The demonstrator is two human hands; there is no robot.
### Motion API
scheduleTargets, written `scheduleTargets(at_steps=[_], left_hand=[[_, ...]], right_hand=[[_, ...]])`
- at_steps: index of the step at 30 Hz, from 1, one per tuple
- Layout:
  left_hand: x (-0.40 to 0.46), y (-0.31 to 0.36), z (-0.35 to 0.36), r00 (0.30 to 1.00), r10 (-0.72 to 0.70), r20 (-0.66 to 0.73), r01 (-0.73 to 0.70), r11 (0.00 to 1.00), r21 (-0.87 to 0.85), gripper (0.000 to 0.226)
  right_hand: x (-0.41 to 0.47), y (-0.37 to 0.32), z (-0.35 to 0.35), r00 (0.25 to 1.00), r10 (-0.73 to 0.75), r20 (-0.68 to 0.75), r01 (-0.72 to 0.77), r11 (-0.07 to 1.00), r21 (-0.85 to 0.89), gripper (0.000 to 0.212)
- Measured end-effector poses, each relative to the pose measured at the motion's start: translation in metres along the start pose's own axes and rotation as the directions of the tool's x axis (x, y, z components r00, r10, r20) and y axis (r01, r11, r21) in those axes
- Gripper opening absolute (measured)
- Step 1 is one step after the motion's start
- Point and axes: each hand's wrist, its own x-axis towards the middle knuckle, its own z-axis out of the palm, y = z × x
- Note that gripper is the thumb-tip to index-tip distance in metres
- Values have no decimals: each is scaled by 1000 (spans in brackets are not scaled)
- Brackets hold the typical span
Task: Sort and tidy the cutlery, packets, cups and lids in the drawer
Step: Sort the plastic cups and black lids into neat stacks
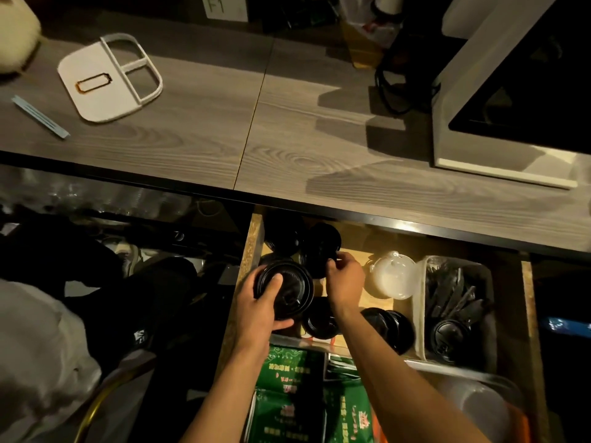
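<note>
Gathering loose black cup lids inside the open drawer (pixel 254 238), seen from the head camera. The left hand (pixel 259 310) curls round a stack of black lids (pixel 284 292), thumb laid across the top face and fingers wrapped beneath, and holds the stack over the drawer's left part. The right hand (pixel 345 279) reaches to a second black lid (pixel 319 247) just behind the stack, its fingertips bent onto that lid's near edge; whether they have already closed on the edge or only touch it cannot be told. More black lids (pixel 391 327) lie loose on the drawer floor near the right forearm, clear lids (pixel 391 276) sit to their right, and the cutlery (pixel 454 292) fills a clear bin (pixel 422 302) at the right side. Green packets (pixel 287 407) occupy the near compartment. To do the step well, the second lid is probably best pinched by its rim, turned to face the same way as the stack, and pressed down until it nests, the left thumb lifting briefly to admit it. Thin lids flex and slip, so a misaligned rim may spring the stack apart. Keeping black lids apart from the clear ones should leave one tidy column of each.
</note>
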Motion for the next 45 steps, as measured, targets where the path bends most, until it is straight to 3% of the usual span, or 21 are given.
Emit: scheduleTargets(at_steps=[5, 9, 13, 19, 23, 26, 29, 32, 37, 42, 45], left_hand=[[-11, 12, 5, 1000, -8, -5, 8, 1000, -12, 41], [-29, 22, 12, 1000, -9, 22, 9, 1000, 19, 36], [-53, 33, 21, 996, -2, 93, 2, 1000, -6, 15], [-94, 50, 29, 978, 27, 205, -31, 999, 20, 10], [-122, 57, 31, 955, 47, 293, -50, 999, 1, 25], [-140, 61, 29, 918, 130, 375, -160, 986, 51, 13], [-151, 62, 24, 892, 105, 440, -152, 986, 72, 11], [-155, 62, 21, 906, 78, 417, -114, 991, 62, 13], [-154, 53, 24, 926, 52, 375, -100, 989, 110, 27], [-144, 43, 39, 908, -12, 419, -59, 986, 156, 18], [-128, 37, 56, 881, -9, 474, -91, 978, 187, 28]], right_hand=[[-44, -25, -49, 985, -34, -168, 89, 939, 333, 23], [-81, -45, -87, 980, -113, -161, 179, 857, 484, 16], [-101, -44, -97, 987, -116, -114, 154, 885, 439, 16], [-122, -57, -108, 980, -114, -164, 165, 925, 343, 14], [-142, -63, -119, 967, -173, -187, 220, 939, 265, 12], [-154, -64, -125, 952, -245, -185, 280, 938, 202, 21], [-160, -63, -130, 942, -298, -157, 324, 928, 183, 24], [-161, -61, -133, 960, -276, -38, 276, 927, 255, 22], [-159, -53, -139, 993, -71, 98, 22, 904, 428, 27], [-141, -38, -141, 993, 12, 120, -65, 889, 454, 22], [-120, -27, -142, 998, 2, 61, -29, 897, 440, 17]])
